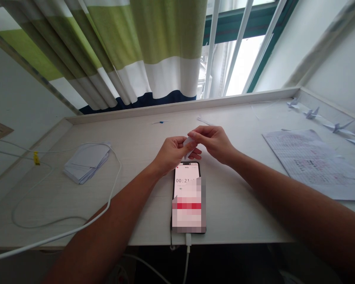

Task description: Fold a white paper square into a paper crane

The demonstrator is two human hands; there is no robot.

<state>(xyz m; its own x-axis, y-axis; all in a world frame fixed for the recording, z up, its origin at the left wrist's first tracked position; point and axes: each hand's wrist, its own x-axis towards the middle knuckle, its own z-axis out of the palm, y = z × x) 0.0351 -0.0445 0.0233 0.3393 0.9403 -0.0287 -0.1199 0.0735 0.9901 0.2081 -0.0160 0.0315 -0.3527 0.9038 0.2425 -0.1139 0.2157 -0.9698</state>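
Note:
A small folded piece of white paper (188,149) is held between my two hands, above the far end of a phone. My left hand (174,153) pinches it from the left, with the thumb lying across its face. At its upper tip, the thumb and fingers of my right hand (212,141) close on the paper. The phone (187,189) lies face up on the desk with its screen lit, a timer on it and part of it blurred out. A white cable plug (188,239) sits in its near end.
A stack of white paper sheets (87,161) lies at left, with a white cable (116,173) looping over the desk (148,221). Printed sheets (307,165) lie at right. Several folded paper cranes (312,113) line the right edge. A small blue-and-white item (161,122) lies toward the back.

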